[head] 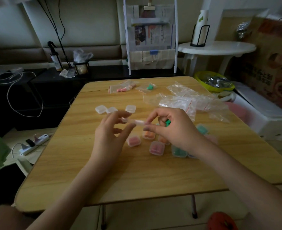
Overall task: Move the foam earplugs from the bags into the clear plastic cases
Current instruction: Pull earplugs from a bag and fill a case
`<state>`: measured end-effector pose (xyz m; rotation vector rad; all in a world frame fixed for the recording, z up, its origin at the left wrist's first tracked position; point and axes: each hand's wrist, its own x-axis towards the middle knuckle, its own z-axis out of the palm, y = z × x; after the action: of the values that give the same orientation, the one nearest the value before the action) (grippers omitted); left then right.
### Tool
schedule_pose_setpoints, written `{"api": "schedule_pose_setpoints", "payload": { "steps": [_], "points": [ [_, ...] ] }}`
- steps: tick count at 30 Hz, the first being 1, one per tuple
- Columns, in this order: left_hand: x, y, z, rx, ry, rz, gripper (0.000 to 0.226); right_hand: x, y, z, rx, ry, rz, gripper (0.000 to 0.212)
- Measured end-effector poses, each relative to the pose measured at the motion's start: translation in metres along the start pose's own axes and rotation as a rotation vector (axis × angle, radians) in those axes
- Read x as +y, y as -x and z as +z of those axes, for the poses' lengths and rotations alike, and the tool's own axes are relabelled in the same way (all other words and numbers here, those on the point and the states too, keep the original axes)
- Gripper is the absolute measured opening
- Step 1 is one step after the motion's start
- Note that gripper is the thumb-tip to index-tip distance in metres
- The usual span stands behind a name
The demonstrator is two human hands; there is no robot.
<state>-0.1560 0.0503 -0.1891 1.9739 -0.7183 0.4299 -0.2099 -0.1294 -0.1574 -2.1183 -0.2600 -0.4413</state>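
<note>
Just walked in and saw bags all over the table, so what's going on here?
A person is sorting earplugs into small clear cases. The left hand and right hand together hold an open case above the table, and the right hand also grips green earplugs. Several filled cases lie under the hands, three empty cases sit beyond. A pink bag and a green bag still wait at the far edge.

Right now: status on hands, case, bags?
Both hands, left and right, grip an open clear case. Right also holds green earplugs. Pink bag, green bag still loaded. Nothing blocking.
</note>
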Motion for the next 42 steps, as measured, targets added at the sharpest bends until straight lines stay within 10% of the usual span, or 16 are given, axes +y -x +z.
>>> {"api": "schedule_pose_setpoints", "payload": {
  "steps": [10, 20, 27, 42],
  "points": [
    [0.020, -0.003, -0.006, -0.078, 1.175, -0.634, 0.053, 0.006, 0.004, 0.010, 0.193, 0.481, -0.424, 0.005],
    [0.021, -0.004, -0.002, -0.182, 1.140, -0.688, 0.031, 0.013, 0.001, 0.016, 0.091, 0.523, -0.382, 0.021],
    [0.020, -0.005, 0.000, -0.053, 1.066, -0.779, 0.021, -0.005, 0.000, 0.024, -0.069, -0.491, 0.175, 0.038],
    [0.027, -0.005, 0.001, -0.188, 1.166, -0.740, 0.044, -0.003, 0.004, 0.019, 0.060, -0.251, 0.232, 0.020]
  ]
}}
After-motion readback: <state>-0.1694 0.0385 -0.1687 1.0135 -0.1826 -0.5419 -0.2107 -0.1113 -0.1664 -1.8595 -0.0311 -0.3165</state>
